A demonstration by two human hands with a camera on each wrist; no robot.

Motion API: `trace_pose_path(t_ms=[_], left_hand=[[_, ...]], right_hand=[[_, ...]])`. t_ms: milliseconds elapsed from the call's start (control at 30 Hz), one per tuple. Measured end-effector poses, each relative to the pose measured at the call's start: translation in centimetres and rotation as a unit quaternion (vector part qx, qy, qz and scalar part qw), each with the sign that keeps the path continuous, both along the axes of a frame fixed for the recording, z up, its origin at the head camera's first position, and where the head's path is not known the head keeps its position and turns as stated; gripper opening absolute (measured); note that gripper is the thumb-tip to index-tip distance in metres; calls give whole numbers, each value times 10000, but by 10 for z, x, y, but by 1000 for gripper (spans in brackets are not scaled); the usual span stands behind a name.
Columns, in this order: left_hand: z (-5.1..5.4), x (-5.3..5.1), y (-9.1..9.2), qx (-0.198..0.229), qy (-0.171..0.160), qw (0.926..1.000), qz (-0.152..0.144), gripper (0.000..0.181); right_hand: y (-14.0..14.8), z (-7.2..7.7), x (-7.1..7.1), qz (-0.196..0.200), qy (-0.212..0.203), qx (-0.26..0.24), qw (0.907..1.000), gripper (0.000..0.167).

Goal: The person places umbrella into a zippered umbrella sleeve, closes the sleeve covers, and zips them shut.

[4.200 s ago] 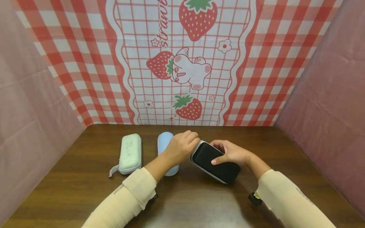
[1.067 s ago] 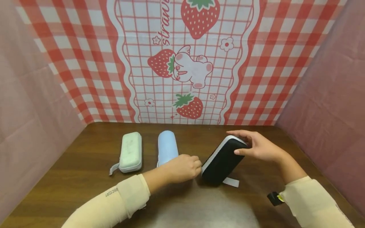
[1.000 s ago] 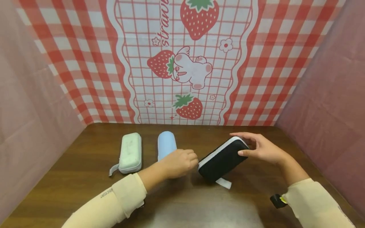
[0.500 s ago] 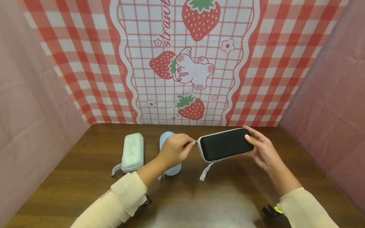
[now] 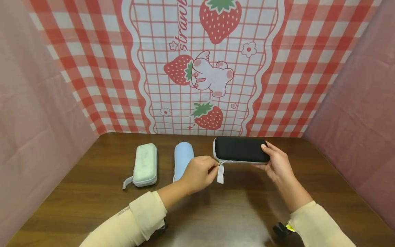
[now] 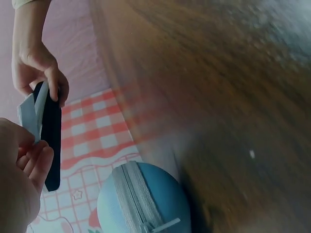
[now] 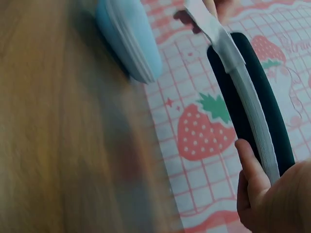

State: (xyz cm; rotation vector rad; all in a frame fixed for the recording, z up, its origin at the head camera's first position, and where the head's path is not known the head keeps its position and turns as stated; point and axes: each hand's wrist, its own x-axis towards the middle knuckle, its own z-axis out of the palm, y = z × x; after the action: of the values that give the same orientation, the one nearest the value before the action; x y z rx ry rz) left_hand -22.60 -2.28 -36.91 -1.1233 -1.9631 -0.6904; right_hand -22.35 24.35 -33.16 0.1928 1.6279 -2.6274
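Note:
A black zip-up hard case [image 5: 242, 150] with a light grey zipper edge is held above the table by my right hand [image 5: 279, 168]. The right thumb presses its top face, with the fingers beneath. From its near left corner hangs a grey wrist strap [image 5: 220, 174]. At that corner my left hand [image 5: 199, 175] pinches what appears to be the zipper pull, right beside the strap; the fingers cover most of it. In the right wrist view, the case [image 7: 265, 92] is edge-on and its zipper side looks closed where visible.
A light blue case [image 5: 183, 156] lies on the wooden table [image 5: 216, 219], partly behind the left hand. Left of it lies a pale green case [image 5: 146, 164] with a grey strap. A strawberry-print cloth [image 5: 213, 79] stands at the back, with pink cloth walls on both sides.
The black case has been lifted from its slanted stance on the table and turned level, broad face up. My left hand has moved from its left end to the near left corner.

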Motion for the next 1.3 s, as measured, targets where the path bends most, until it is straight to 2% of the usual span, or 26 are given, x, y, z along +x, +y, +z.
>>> trace_pose_path(t_ms=[167,267,433,567,733,867,967,1067,1167,1300], left_hand=[[-1,-1,4,-88,-5,9997,211,4],[1,-3,2,-403,-450,9973,425,4],[4,-5,-10,-1006,-1435,9823,659,6],[5,-5,-18,-1127,-1658,9773,687,6],[5,-6,-25,-1116,-1865,9737,678,5],[7,-7,-34,-977,-1987,9727,695,4],[9,-8,-40,-944,-2102,9708,672,5],[9,-10,-46,-959,-2272,9678,512,4],[8,-10,-51,-996,-2504,9626,271,4],[4,-9,-57,-1009,-2650,9589,130,4]], right_hand=[[-9,-5,2,-127,-279,-71,9995,65],[-8,-8,1,-94,-248,149,9995,64],[5,-11,-5,115,-78,975,9951,68],[14,-16,-11,310,-196,1464,9885,68],[20,-26,-16,866,-343,2031,9747,64],[22,-32,-22,1442,-309,2562,9553,62],[21,-33,-31,1923,-293,2979,9346,53],[16,-31,-44,2329,-281,3289,9148,44],[7,-29,-61,2502,-189,3586,8991,40],[-11,-31,-83,2427,555,4356,8650,39]])
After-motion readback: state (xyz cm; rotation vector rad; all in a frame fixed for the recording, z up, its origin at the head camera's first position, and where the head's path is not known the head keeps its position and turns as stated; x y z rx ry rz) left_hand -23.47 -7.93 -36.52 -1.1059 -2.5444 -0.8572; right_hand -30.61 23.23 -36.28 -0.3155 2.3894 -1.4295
